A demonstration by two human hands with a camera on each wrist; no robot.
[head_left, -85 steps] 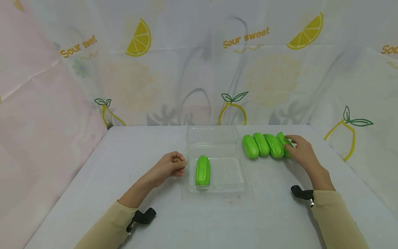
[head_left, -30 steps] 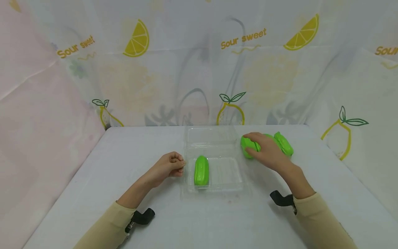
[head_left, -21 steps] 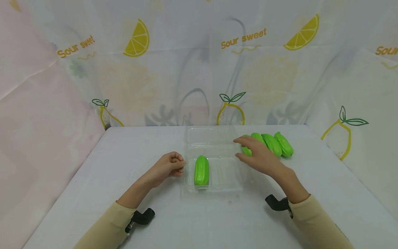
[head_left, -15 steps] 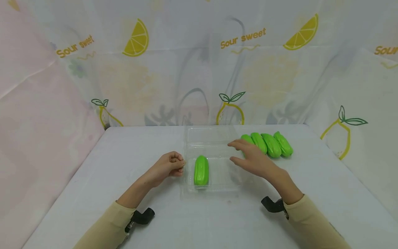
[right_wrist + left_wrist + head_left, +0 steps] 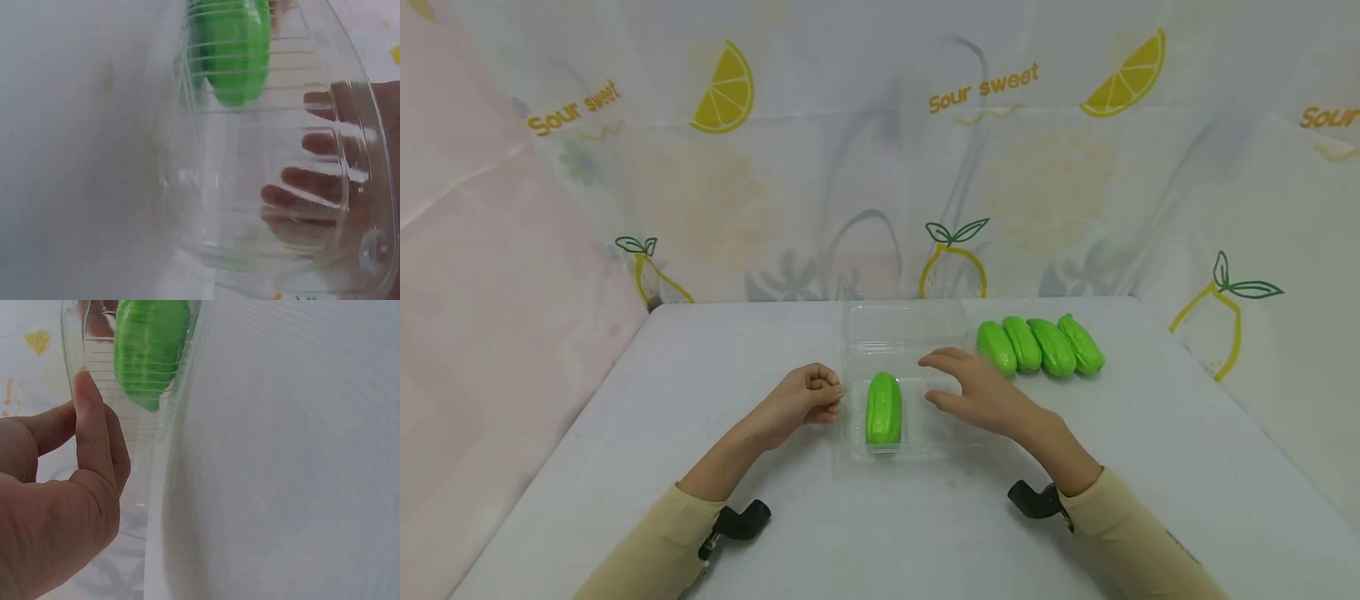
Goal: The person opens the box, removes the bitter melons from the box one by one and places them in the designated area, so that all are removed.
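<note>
A clear plastic clamshell box (image 5: pixel 936 454) stands with its lid (image 5: pixel 906 321) folded back on the white table. Inside, toward the left, lies one bright green, long ridged vegetable-like piece (image 5: pixel 883 408). My left hand (image 5: pixel 797 406) pinches the box's left rim between thumb and fingers; the left wrist view shows that thumb (image 5: pixel 89 394) on the rim. Over the box's right half hovers my right hand (image 5: pixel 981 392), fingers spread and holding nothing. Through the clear wall in the right wrist view, its fingers (image 5: pixel 312 187) show apart from the green piece.
Several more green pieces (image 5: pixel 1051 347) lie side by side in a row at the back right, just beyond the right hand. A fruit-printed cloth (image 5: pixel 865 167) hangs behind the table (image 5: pixel 880 533) and along both sides.
My right hand has moved left from the rightmost green piece, past the row, to over the box. The rightmost piece now lies uncovered. My left hand keeps its place at the rim.
</note>
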